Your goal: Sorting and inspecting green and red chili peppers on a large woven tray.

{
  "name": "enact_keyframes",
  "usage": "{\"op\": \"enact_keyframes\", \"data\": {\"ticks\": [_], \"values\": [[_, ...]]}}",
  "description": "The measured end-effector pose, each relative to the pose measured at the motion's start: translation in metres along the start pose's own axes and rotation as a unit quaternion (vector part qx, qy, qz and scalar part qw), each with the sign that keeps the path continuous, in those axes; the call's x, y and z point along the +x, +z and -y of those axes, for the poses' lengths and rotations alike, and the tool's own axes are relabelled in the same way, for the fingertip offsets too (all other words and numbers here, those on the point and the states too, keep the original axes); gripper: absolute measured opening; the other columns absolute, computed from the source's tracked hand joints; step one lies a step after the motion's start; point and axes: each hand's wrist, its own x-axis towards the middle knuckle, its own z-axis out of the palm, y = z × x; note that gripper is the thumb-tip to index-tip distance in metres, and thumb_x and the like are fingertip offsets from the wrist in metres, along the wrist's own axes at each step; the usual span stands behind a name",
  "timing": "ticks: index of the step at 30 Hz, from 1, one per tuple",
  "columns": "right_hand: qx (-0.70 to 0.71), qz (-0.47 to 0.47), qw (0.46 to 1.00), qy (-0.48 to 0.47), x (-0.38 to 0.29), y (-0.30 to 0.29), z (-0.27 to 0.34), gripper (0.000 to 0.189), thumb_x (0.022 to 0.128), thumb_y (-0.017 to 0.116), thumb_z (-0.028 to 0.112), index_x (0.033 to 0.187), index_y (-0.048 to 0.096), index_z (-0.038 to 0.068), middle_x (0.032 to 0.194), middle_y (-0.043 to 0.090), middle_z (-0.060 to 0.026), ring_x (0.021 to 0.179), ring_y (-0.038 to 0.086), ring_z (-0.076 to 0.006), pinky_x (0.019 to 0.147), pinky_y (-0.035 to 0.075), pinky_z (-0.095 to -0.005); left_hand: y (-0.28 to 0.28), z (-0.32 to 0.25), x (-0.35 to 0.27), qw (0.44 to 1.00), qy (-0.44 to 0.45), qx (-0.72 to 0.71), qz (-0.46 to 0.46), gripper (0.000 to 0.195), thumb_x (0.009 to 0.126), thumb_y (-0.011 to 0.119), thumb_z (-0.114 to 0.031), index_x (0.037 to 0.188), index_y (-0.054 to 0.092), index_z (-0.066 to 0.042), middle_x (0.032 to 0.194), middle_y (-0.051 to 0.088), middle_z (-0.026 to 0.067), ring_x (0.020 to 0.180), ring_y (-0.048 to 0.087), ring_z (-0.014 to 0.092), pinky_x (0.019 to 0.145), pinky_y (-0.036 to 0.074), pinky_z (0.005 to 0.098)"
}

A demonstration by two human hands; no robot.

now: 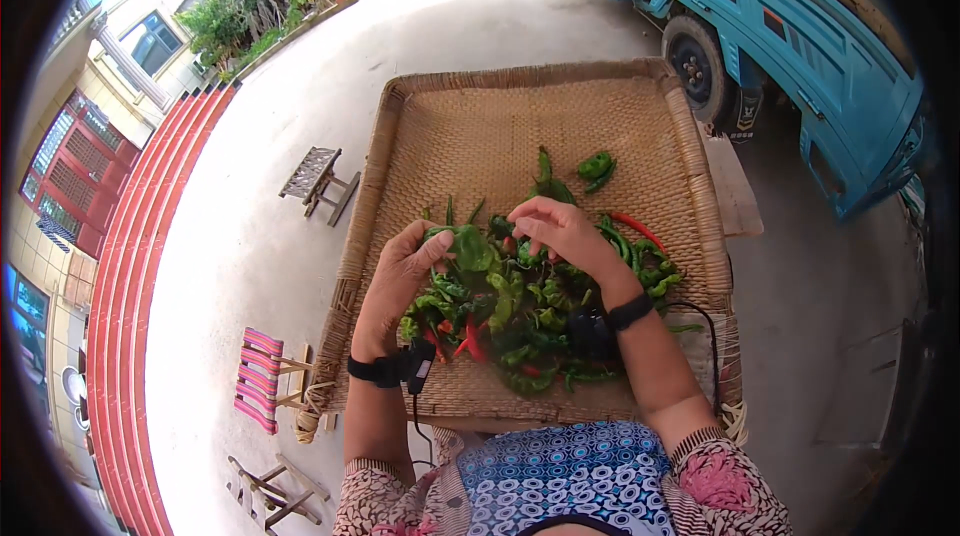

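My left hand (409,266) holds a green pepper (472,248) between thumb and fingers above the pile. To its right my right hand (562,236) hovers with its fingers curled and apart, and nothing shows clearly between them. Under both hands a heap of green peppers (510,296), some wrinkled, lies in a woven wicker tray (525,76). Red peppers (474,341) are mixed in, and one long red pepper (638,230) lies on the right of the heap. Farther up the tray rest a few green peppers (596,167). A black strap circles each wrist.
Small folding stools stand left of the tray, one with a grey woven seat (311,174), one with a pink striped seat (259,380). A blue cargo vehicle (757,25) is parked at the upper right. Red steps (150,288) line the left. A black cable (714,356) runs over the tray's right side.
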Motion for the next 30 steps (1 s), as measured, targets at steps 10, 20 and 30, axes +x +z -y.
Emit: {"op": "enact_keyframes", "data": {"ticks": [10,20,30], "values": [[-0.011,0.124,0.991,-0.043,0.007,-0.003,-0.017,0.034,0.098,0.052,0.033,0.099,0.065,0.003,0.074,0.06,-0.0001,0.063,0.055,-0.0052,0.054,0.044,-0.0196,0.016,0.019,0.037,0.985,-0.093,-0.147,-0.014,0.029,0.094,0.058,-0.035,0.092,0.062,-0.006,0.081,0.064,0.0022,0.063,0.056,0.009,0.057,0.041,0.0217],[0.107,-0.065,0.991,-0.038,0.009,0.002,-0.018,0.034,0.1,0.048,0.026,0.123,0.052,0.001,0.09,0.061,-0.0044,0.064,0.058,-0.0071,0.052,0.047,-0.021,0.003,0.078,0.064,0.872,0.156,0.462,-0.037,0.025,0.085,0.062,-0.018,0.104,0.063,-0.002,0.092,0.065,0.0112,0.09,0.059,0.023,0.077,0.046,0.0361],[0.014,0.024,1.0,-0.014,0.003,-0.005,-0.01,0.033,0.093,0.06,0.021,0.12,0.055,0.003,0.091,0.061,-0.0018,0.07,0.057,-0.0054,0.056,0.045,-0.0197,0.02,0.019,0.048,0.993,0.059,0.067,-0.078,0.023,0.096,0.056,-0.026,0.091,0.064,-0.005,0.078,0.061,0.0003,0.066,0.053,0.009,0.06,0.042,0.024]]}}
